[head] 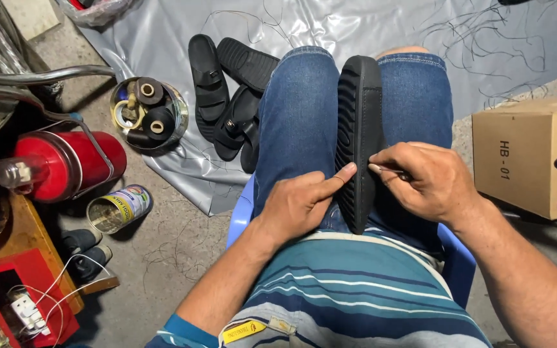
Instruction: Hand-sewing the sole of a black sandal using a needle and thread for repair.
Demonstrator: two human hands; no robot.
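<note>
Head view is showing a black sandal sole (358, 138) standing on edge between the knees; left hand (304, 200) is bracing it, fingers pressing flat; right hand (430, 180) is pinching a thin needle (388, 170) against its edge.

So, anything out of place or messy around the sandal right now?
Loose dark threads lie scattered over the grey sheet, and black sandals sit in an untidy heap on it. The sandal sole itself looks undamaged.

The scene is being lit evenly and brightly from above. Glare is being thrown off the grey plastic sheet (330, 26) at twelve o'clock; the nine o'clock edge is being stretched and blurred.
</note>
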